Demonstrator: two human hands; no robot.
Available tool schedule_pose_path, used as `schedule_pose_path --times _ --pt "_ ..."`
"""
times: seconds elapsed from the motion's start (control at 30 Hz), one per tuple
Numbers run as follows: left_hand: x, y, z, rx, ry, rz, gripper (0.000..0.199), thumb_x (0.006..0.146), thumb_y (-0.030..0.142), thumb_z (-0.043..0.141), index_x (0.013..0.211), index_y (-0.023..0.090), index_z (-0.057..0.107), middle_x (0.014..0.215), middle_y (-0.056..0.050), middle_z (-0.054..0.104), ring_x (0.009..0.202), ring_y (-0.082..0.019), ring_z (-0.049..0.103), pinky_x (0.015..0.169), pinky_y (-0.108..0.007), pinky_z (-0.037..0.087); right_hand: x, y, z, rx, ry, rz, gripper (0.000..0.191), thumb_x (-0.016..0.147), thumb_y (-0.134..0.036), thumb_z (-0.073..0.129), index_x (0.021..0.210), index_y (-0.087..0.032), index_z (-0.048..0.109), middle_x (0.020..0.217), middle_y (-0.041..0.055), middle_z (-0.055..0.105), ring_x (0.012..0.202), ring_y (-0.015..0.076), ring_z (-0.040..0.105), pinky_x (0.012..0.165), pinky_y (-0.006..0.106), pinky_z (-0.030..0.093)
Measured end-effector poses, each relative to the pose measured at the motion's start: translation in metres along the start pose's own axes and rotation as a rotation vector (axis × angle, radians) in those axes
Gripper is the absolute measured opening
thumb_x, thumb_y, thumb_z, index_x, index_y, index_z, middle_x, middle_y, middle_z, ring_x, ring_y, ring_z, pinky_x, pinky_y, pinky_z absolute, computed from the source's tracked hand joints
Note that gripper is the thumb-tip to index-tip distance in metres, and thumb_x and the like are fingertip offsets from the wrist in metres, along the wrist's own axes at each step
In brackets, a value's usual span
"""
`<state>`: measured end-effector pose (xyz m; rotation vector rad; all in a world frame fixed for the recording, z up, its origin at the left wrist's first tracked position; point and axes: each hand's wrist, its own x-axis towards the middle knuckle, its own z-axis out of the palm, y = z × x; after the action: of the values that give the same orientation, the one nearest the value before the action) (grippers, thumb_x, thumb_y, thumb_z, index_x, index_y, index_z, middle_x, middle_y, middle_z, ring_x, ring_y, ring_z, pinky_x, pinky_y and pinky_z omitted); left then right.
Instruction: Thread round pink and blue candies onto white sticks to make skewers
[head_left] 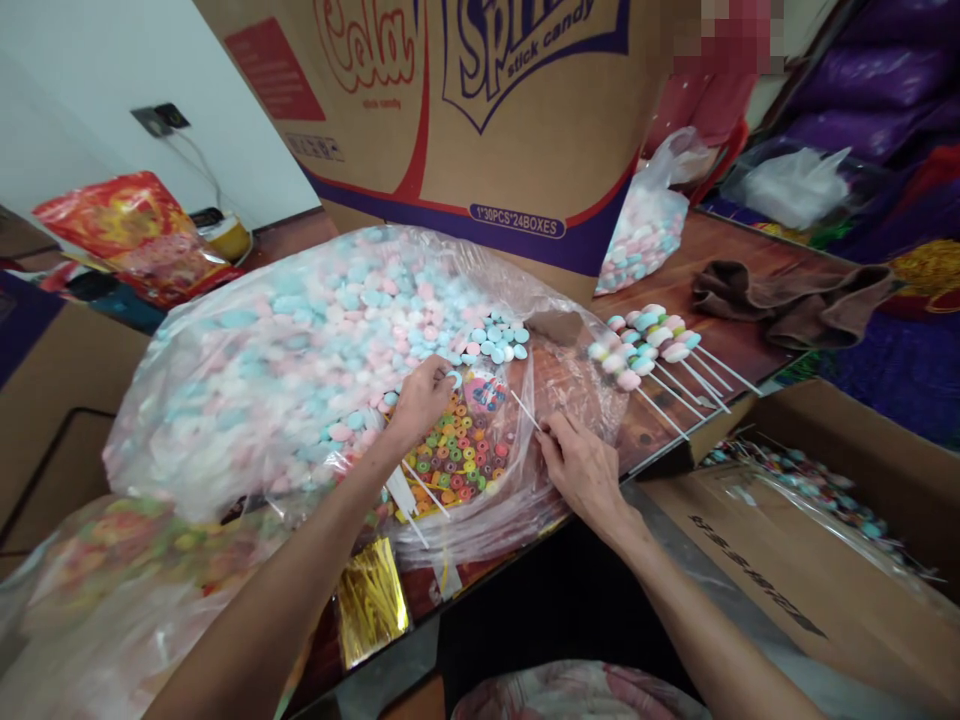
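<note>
– Holding?
– My left hand (424,400) pinches a blue candy (455,379), my right hand (581,462) a white stick (525,410)
– And around?
– Coloured rings (466,450) between my hands, loaded skewers (651,342) beyond the right

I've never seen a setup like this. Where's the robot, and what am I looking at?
There is no robot here, just a person's two bare hands. This single picture comes from a camera worn on their head, looking forward and down.

The left hand seems to pinch a pale blue piece; the right hand holds a thin white stick. Between and below them lie colourful rings.

On the table, a big clear bag holds pink, blue and white pieces. To the right are sticks loaded with similar pieces and a brown cloth. A large carton stands behind.
</note>
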<state>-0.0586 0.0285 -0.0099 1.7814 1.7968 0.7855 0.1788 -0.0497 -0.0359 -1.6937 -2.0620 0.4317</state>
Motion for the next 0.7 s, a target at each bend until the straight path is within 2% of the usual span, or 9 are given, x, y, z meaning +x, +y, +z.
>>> schedule_pose_path --times 0.1,0.27,0.4,0.6,0.7 --pt "0.004 -0.001 -0.004 -0.129 0.027 -0.076 0.021 0.083 0.023 0.049 0.101 0.018 0.057 0.069 0.001 0.060 0.062 -0.016 0.058 0.058 -0.025 0.041 0.000 0.002 0.002 0.010 0.014 -0.007 0.020 0.101 -0.026 0.043 0.093 -0.020 0.059 0.094 0.0044 0.066 0.080 0.0179 0.063 0.059 0.025 0.032" --pt "0.004 0.008 -0.013 0.092 0.037 -0.118 0.026 0.083 0.020 0.047 0.103 0.018 0.063 0.075 -0.002 0.065 0.064 -0.016 0.056 0.062 -0.026 0.042 0.000 0.004 0.005 0.009 0.035 -0.003 0.015 0.099 -0.026 0.047 0.094 -0.021 0.060 0.092 0.0029 0.067 0.078 0.0178 0.063 0.057 0.026 0.031" --pt "0.002 0.014 -0.014 0.201 0.023 -0.156 0.029 0.085 0.019 0.048 0.107 0.018 0.065 0.077 -0.003 0.068 0.068 -0.018 0.059 0.066 -0.027 0.044 0.000 0.004 0.006 0.012 0.044 -0.017 0.014 0.098 -0.027 0.048 0.094 -0.021 0.060 0.091 0.0023 0.067 0.079 0.0179 0.064 0.056 0.026 0.031" --pt "0.014 0.008 -0.004 0.404 0.017 -0.051 0.027 0.087 0.015 0.047 0.107 0.017 0.066 0.087 -0.008 0.069 0.085 -0.024 0.063 0.076 -0.031 0.046 0.000 0.005 0.007 0.006 0.068 -0.030 0.019 0.099 -0.028 0.045 0.093 -0.021 0.061 0.092 0.0037 0.067 0.078 0.0181 0.064 0.057 0.026 0.033" --pt "0.017 0.000 0.001 0.429 0.007 0.025 0.027 0.086 0.012 0.049 0.108 0.016 0.063 0.097 -0.011 0.066 0.091 -0.025 0.061 0.081 -0.034 0.047 -0.002 0.005 0.006 0.019 0.071 -0.038 0.018 0.098 -0.027 0.045 0.092 -0.021 0.060 0.090 0.0037 0.067 0.076 0.0181 0.064 0.057 0.026 0.033"
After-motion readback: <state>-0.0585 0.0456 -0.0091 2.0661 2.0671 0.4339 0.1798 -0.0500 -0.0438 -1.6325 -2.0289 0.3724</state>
